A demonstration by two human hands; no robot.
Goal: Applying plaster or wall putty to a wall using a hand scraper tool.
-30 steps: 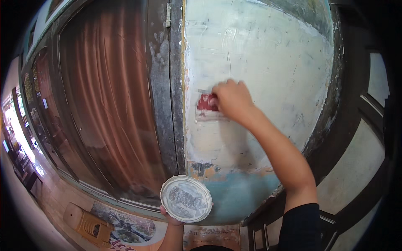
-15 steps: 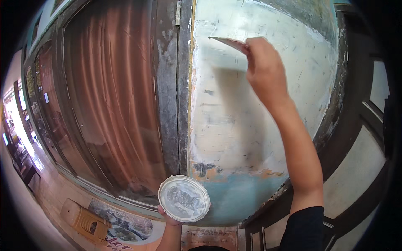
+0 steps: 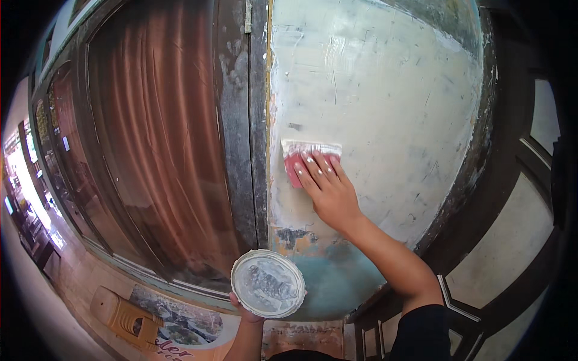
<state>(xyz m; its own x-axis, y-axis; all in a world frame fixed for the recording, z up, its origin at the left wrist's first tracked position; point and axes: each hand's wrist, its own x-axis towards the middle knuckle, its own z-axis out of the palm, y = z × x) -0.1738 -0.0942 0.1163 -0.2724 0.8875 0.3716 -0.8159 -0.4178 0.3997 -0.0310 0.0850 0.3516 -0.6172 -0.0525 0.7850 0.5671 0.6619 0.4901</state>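
My right hand (image 3: 334,195) presses a flat pink putty spreader (image 3: 292,169) against the wall panel (image 3: 391,102). The fingers lie over its face, and whitish paste coats its upper edge and my fingertips. Pale filler with dark scratches and marks covers most of the panel. Low in the middle, my left hand (image 3: 245,310) grips a round whitish lid-like dish (image 3: 268,286) from below. Grey-white paste is smeared inside it and along its rim. The dish hides most of the left fingers.
Left of the panel stands a worn dark door frame (image 3: 238,126) beside glass with a brown curtain (image 3: 162,126). A tan plastic stool (image 3: 120,313) is on the floor at lower left. Dark panelled woodwork (image 3: 494,240) rises on the right. Bare bluish paint (image 3: 337,277) shows below the filler.
My right hand has come down the wall with the spreader, which was raised edge-on and now lies against the panel. The dish in my left hand has barely shifted.
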